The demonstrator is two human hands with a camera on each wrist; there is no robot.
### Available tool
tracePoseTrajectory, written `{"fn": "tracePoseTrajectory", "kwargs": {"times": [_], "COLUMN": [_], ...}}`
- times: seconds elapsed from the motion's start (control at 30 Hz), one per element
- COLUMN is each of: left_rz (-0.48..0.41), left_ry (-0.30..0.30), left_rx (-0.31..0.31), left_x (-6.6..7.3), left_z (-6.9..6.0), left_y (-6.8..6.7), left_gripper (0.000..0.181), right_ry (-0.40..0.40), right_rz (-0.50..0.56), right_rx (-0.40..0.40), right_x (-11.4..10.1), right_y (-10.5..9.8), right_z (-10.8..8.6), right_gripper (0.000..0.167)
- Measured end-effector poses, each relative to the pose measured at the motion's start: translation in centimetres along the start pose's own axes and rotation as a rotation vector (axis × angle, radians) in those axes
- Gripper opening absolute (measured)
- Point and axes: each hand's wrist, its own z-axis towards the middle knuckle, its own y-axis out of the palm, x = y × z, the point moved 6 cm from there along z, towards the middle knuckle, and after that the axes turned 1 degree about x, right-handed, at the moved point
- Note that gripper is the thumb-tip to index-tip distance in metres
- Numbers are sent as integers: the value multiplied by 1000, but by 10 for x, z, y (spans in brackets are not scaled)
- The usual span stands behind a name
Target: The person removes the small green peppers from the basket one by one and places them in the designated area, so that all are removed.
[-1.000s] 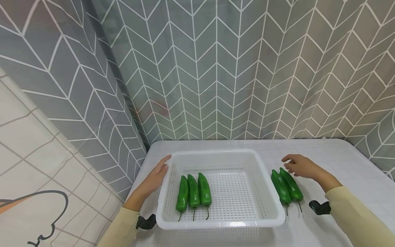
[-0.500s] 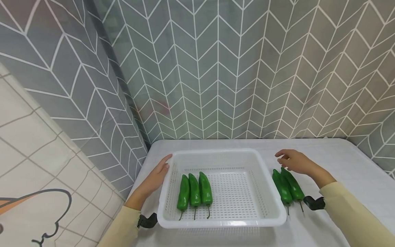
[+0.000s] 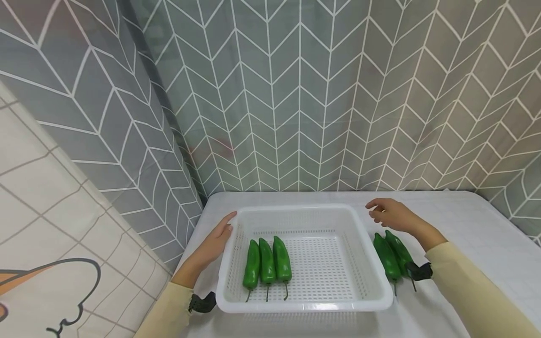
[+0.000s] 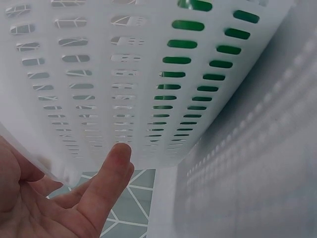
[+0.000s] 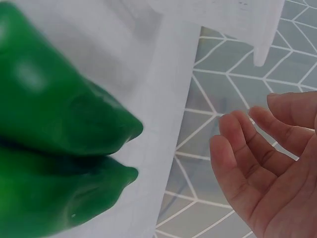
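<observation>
Head view is filled low down by a white basket (image 3: pixel 304 307) set on a table (image 3: pixel 460 225). Three green peppers (image 3: pixel 267 265) are laid side by side in its left half, and two loose peppers (image 3: pixel 386 258) are laid on the table by its right side. Nothing is held by the right hand (image 3: pixel 390 214): its fingers are softly bent, a gap is left by the thumb, and it is held up near the basket's far right corner. The basket's left side is touched by the left hand (image 3: pixel 214 241), its fingers nearly straight.

The step seems to be a reach with the right hand while the basket is steadied. Next, the right hand would need to be brought to the basket or lowered to a loose pepper; which one cannot be told. Since the earlier frame, the right hand has been moved left, toward the basket; no pepper has been moved.
</observation>
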Motion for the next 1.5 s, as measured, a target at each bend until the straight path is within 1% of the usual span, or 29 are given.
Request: {"fn": "tracePoseTrajectory", "kwargs": {"times": [0.23,0.6,0.73,0.87,1.0,1.23,1.37,1.5], "left_rz": [-9,-6,-8,-9,0,9,5,5], "left_ry": [-3,2,3,-2,-7,-3,-4,1], "left_rx": [-2,-3,-3,5,12,2,8,3], "left_x": [-1,-1,-4,-6,-5,-4,-4,-2], "left_z": [1,2,3,3,2,2,2,1], "left_y": [1,1,1,1,0,0,-1,-1], "left_gripper": [50,50,50,50,50,50,50,50], "right_ry": [-34,-64,-84,-93,-99,-83,-76,-85], "right_rz": [-5,-27,-32,-34,-33,-35,-49,-39], "right_rx": [25,19,21,5,-2,-3,-13,-25], "right_x": [-12,-32,-40,-48,-55,-66,-71,-74], "right_y": [-4,-6,-7,-8,-10,-11,-10,-8], "right_z": [8,17,20,22,24,25,28,32], "right_gripper": [32,34,33,33,33,34,35,34]}}
